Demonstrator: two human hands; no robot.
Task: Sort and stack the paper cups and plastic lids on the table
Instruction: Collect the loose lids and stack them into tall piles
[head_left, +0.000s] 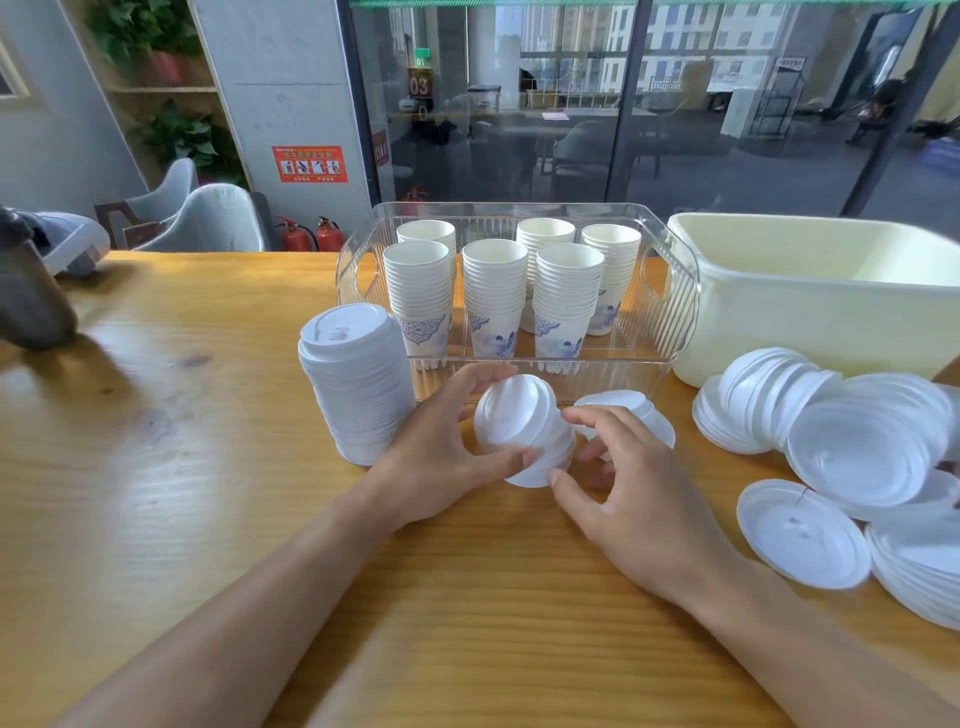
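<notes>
The left hand (441, 457) is gripping a tilted short stack of domed white plastic lids (522, 428); the right hand (628, 499) is hovering beside it, fingers loosely apart.

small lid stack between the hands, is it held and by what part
Yes: the left hand grips the small lid stack by its sides; the right hand looks just off it.

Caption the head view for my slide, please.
Left hand grips small lid stack; right hand nearby.

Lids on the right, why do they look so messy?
The loose lids lie tipped over and overlapping on the table, unlike the tall lid stack standing neatly on the left. They are not yet sorted.
</notes>
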